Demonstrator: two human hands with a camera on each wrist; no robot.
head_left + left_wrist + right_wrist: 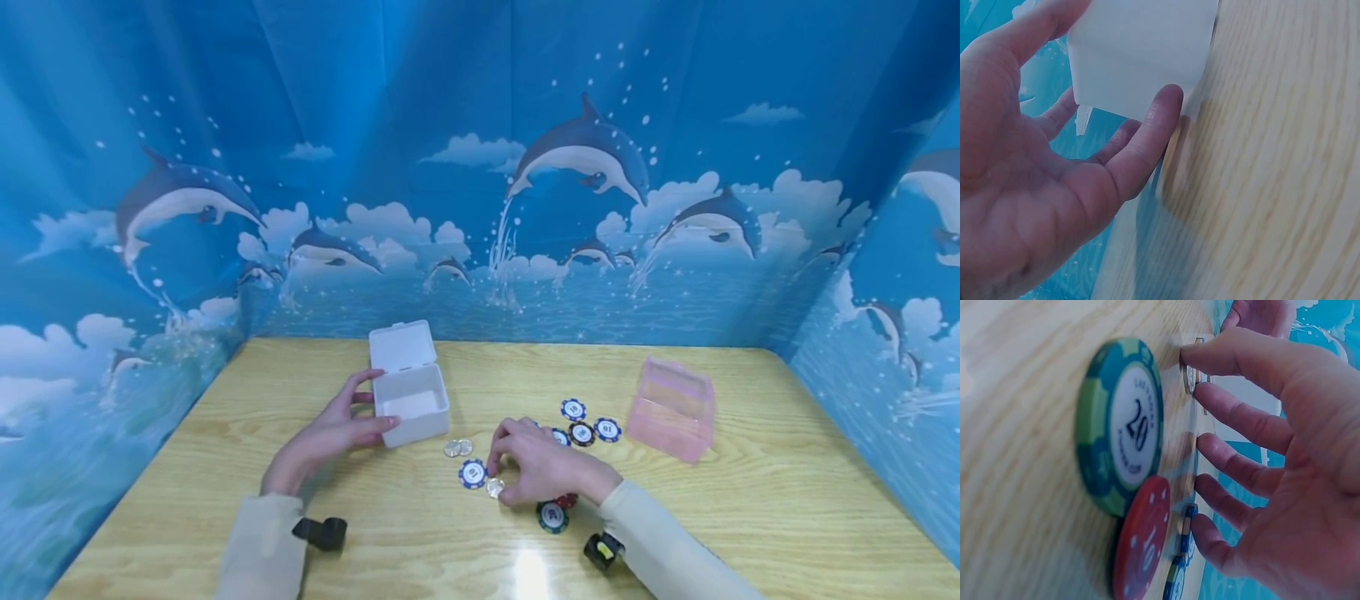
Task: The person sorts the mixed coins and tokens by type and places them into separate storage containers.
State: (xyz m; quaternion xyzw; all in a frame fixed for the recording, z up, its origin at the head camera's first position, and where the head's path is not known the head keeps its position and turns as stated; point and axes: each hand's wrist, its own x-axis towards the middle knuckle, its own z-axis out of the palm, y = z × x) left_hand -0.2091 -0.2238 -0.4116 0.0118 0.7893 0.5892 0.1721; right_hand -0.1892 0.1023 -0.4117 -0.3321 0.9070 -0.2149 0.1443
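Observation:
My left hand grips a small white plastic box by its left side, thumb near the front corner. Its hinged lid is folded back and the inside shows bare. In the left wrist view the fingers lie along the white wall. My right hand is low over the table, thumb and index finger pinching a silver coin at its edges; the other fingers are spread. Just left of the coin lies a blue-and-white poker chip, with two silver coins behind it.
A green chip and a red chip overlap under the right wrist. Beyond the right hand lie several blue chips and a black one. A translucent pink box stands at right. A dolphin-print curtain encloses the table.

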